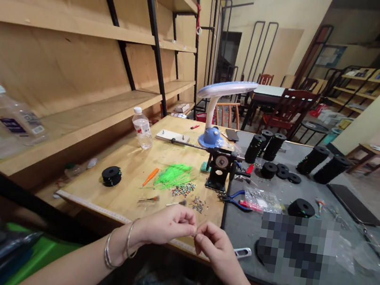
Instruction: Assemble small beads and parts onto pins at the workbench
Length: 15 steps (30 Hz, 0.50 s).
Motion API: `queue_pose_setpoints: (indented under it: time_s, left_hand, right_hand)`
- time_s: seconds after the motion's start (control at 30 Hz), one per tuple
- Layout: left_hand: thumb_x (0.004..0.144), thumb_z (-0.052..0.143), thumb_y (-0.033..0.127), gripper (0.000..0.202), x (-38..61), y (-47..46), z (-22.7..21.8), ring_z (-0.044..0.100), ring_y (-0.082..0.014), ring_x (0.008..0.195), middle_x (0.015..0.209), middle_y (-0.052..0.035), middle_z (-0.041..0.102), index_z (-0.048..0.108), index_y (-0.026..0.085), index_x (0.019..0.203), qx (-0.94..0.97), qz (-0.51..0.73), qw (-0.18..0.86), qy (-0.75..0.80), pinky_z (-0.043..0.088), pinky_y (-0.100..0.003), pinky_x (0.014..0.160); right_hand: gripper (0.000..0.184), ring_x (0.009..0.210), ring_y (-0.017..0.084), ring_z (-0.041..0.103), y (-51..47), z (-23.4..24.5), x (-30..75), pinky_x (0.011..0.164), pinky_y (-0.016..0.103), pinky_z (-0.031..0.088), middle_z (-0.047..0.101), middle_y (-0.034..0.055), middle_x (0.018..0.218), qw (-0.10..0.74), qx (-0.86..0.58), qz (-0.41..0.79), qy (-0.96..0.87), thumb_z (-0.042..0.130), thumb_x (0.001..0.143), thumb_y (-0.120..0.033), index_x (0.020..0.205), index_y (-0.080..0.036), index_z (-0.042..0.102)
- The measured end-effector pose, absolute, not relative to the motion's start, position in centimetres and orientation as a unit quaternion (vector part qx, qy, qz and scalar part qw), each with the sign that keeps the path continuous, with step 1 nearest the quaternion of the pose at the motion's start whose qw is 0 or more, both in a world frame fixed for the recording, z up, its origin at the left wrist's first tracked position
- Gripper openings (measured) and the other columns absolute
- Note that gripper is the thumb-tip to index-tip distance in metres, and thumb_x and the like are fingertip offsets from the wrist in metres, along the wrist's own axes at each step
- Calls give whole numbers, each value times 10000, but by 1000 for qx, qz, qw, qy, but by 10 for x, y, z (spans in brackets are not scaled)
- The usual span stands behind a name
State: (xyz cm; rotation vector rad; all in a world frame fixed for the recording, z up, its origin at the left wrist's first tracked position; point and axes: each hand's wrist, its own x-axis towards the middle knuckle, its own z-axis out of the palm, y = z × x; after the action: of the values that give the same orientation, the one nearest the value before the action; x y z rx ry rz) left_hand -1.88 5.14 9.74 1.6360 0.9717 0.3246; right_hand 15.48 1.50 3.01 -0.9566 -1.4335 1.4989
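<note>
— What are the hands doing?

— They meet at the near edge of the tabletop (128,171). The left hand (166,225) has its fingers (189,224) curled in, thumb and forefinger pinched together. The right hand (215,246) is curled the same way, its fingertips touching those of the left.

— Holding anything?

— Something very small sits in the pinch, too fine to identify. Both hands are closed tightly around it, with no gap between thumb and forefinger on either side.

— What lies nearest?

— Just beyond the left hand, a scatter of small beads (183,189) and a heap of green thread (172,175) on the wood. An orange-handled tool (150,177) lies beside the thread, and a black spool (111,175) is farther left.

— And toward the right hand?

— Blue-handled pliers (234,199) sit on the grey mat (298,278), with a small black winding machine (220,168) just behind them. A blue desk lamp (216,113) stands farther back, and a water bottle (142,128) is near the shelf (72,115). Two bangles (117,246) ring the left wrist.
</note>
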Motion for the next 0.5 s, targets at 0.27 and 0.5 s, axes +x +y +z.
queue_pose_setpoints:
  time_s: [0.27, 0.5]
  left_hand:
    - [733, 594, 411, 274, -18, 51, 89, 283, -85, 540, 560, 81, 351, 485, 168, 666, 670, 155, 605, 402, 215, -231, 502]
    - [724, 605, 394, 258, -21, 53, 85, 302, -87, 553, 582, 66, 386, 518, 154, 690, 662, 169, 605, 408, 230, -231, 514]
  right_hand:
    - [240, 502, 102, 351, 15, 21, 154, 505, 229, 304, 439, -57, 527, 413, -398, 589, -569, 578, 785, -374, 643, -200, 495]
    - [207, 481, 102, 370, 14, 23, 154, 495, 227, 313, 474, -50, 509, 409, -412, 590, -561, 567, 767, -342, 632, -201, 499]
